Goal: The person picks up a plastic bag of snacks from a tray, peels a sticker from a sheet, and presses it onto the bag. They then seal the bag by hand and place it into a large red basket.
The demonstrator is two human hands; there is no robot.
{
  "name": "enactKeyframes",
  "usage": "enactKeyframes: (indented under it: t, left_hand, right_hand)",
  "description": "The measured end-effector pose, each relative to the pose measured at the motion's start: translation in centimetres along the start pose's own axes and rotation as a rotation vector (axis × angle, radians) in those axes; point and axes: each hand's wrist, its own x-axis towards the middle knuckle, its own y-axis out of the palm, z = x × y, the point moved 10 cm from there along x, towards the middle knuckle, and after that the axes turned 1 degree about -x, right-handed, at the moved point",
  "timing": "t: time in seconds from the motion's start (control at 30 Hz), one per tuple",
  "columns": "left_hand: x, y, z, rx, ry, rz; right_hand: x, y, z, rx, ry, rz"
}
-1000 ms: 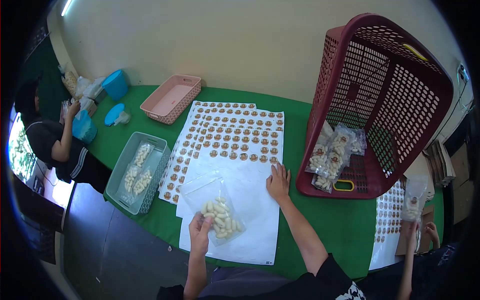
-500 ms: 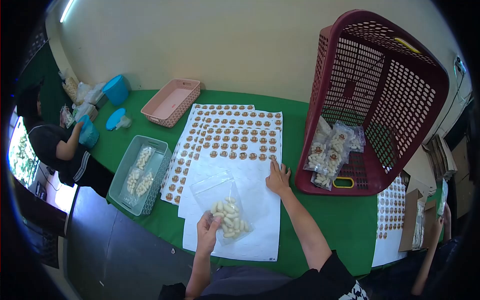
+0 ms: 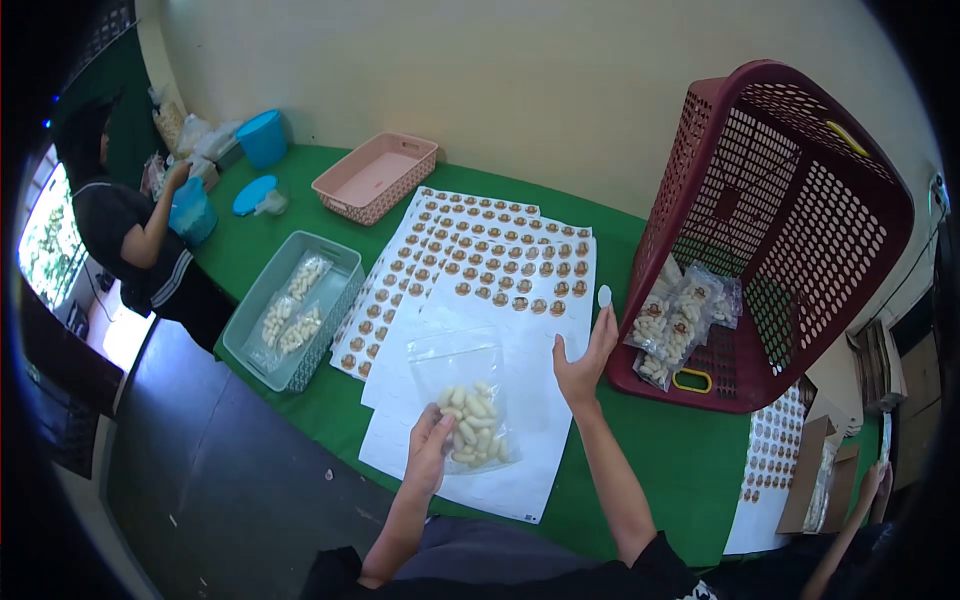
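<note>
A clear zip bag of pale oval pieces [image 3: 478, 425] is pinched at its left edge by my left hand [image 3: 430, 450], over the white lower part of the sticker sheets [image 3: 400, 395]. My right hand [image 3: 588, 365] is raised by the sheets' right edge, its thumb and fingers apart. On one of its fingertips sits a small round white sticker [image 3: 604, 296], seen from its pale side. Rows of round brown stickers [image 3: 510, 268] cover the upper part of the sheets. Filled bags with brown stickers [image 3: 685, 315] lie inside the maroon basket [image 3: 650, 255].
A grey-green basket [image 3: 345, 275] with filled bags and a pink basket [image 3: 335, 190] stand left. A person [image 3: 125, 235] holds a blue container [image 3: 192, 212] at far left. Another person's hands [image 3: 875, 485] are at far right near an open carton [image 3: 800, 490].
My right hand has lifted off the sheet with a sticker on its fingertip. My left hand still holds the bag. The view has shifted slightly.
</note>
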Motion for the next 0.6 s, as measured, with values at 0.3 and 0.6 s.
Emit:
enactKeyframes:
  t: [0.3, 0.6]
  left_hand:
    - [-0.4, 3.0, 0.8, -0.24, -0.138, 0.053]
    - [-1.8, 5.6, 0.3, -0.083, -0.099, 0.172]
  right_hand:
    - [-2.7, -7.9, 10.0, 0.377, -0.169, 0.021]
    - [-5.5, -8.1, 13.5, 0.45, -0.116, 0.174]
